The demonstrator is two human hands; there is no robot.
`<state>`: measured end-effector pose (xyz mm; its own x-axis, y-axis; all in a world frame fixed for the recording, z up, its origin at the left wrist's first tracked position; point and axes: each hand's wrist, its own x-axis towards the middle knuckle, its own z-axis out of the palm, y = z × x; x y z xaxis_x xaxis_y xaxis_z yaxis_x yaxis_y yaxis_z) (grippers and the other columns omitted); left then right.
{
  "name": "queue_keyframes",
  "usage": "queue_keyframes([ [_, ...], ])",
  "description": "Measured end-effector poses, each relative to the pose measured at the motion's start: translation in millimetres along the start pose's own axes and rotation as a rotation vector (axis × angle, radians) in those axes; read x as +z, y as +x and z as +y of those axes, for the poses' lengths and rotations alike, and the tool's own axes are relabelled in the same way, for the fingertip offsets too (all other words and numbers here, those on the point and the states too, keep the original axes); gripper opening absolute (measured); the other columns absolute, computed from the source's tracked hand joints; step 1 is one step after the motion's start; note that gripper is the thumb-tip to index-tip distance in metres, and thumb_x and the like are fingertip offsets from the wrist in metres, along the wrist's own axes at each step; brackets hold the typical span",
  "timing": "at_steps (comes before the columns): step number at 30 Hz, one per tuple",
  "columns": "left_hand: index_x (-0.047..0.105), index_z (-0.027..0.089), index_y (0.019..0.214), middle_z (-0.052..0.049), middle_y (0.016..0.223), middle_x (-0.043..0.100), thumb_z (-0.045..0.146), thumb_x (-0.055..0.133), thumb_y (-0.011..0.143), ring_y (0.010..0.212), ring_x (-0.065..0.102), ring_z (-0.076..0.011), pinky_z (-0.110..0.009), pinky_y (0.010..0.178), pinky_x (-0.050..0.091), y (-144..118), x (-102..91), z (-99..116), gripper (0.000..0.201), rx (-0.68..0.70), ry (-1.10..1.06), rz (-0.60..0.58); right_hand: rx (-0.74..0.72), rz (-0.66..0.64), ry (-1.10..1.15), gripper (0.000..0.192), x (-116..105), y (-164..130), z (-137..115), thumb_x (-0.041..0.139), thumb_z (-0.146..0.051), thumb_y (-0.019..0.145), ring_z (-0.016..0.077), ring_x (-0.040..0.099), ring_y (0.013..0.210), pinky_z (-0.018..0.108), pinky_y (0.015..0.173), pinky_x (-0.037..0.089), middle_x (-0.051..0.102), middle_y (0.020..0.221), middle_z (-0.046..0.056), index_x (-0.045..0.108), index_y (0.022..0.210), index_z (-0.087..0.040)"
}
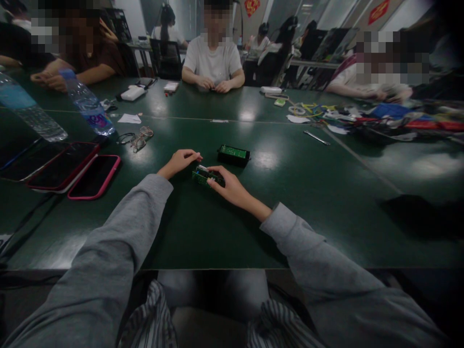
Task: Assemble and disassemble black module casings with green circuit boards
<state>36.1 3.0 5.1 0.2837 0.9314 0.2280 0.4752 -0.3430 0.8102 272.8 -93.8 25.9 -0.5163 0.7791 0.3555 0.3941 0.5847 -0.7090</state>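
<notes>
My right hand [230, 187] grips a small green circuit board [200, 177] with white and dark parts on it, thumb in front and fingers behind. The fingers cover the board's right end. Just left of the board, my left hand [180, 162] is closed, its thumb and fingertips drawn together. Whatever those fingertips hold, if anything, is too small to make out. Behind my right hand, a black open case [234, 157] with a green circuit board inside lies on the dark green table [217, 227].
Phones, among them a pink-framed phone [94, 178], lie at left below water bottles [89, 104]. Eyeglasses [140, 139] rest near my left hand. A wrench [316, 137] and a heap of cables [391, 118] are at right. Several people sit around the table, including a person opposite [213, 63].
</notes>
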Motion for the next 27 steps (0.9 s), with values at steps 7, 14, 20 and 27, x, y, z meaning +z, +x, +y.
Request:
queue_keyframes([
  [7, 0.076, 0.019, 0.093, -0.008, 0.096, 0.076, 0.058, 0.055, 0.086, 0.097, 0.068, -0.021, -0.037, 0.095, 0.048, -2.2, -0.2, 2.4, 0.045, -0.021, -0.013, 0.005, 0.03, 0.024, 0.061, 0.037, -1.8, 0.7, 2.8, 0.047, -0.043, 0.099, 0.0215, 0.06, 0.117, 0.041, 0.1, 0.048, 0.063, 0.127, 0.009, 0.054, 0.128, -0.022],
  [14, 0.076, 0.021, 0.091, -0.007, 0.096, 0.077, 0.058, 0.055, 0.086, 0.097, 0.068, -0.0208, -0.037, 0.095, 0.047, -3.0, 0.3, 4.9, 0.043, -0.025, 0.001, 0.015, 0.1, 0.11, 0.028, 0.041, -2.9, 5.9, 10.9, 0.04, -0.052, 0.1, 0.0199, 0.063, 0.103, 0.037, 0.093, 0.047, 0.068, 0.111, 0.006, 0.064, 0.111, -0.021],
  [20, 0.076, 0.021, 0.09, -0.006, 0.094, 0.077, 0.059, 0.055, 0.085, 0.095, 0.068, -0.0203, -0.037, 0.095, 0.047, -2.0, 0.7, 3.4, 0.043, -0.036, -0.005, 0.019, 0.13, 0.192, -0.015, 0.046, -2.3, 6.4, 18.0, 0.037, -0.058, 0.099, 0.021, 0.062, 0.095, 0.038, 0.089, 0.047, 0.068, 0.101, 0.007, 0.064, 0.103, -0.021],
  [27, 0.076, 0.02, 0.091, -0.007, 0.094, 0.076, 0.059, 0.056, 0.085, 0.094, 0.069, -0.0202, -0.038, 0.096, 0.047, -0.5, 0.9, -1.1, 0.044, -0.016, -0.007, 0.017, 0.126, 0.21, 0.031, 0.047, -1.0, 4.3, 12.7, 0.046, -0.057, 0.096, 0.0237, 0.061, 0.109, 0.042, 0.096, 0.048, 0.064, 0.12, 0.011, 0.057, 0.123, -0.021],
])
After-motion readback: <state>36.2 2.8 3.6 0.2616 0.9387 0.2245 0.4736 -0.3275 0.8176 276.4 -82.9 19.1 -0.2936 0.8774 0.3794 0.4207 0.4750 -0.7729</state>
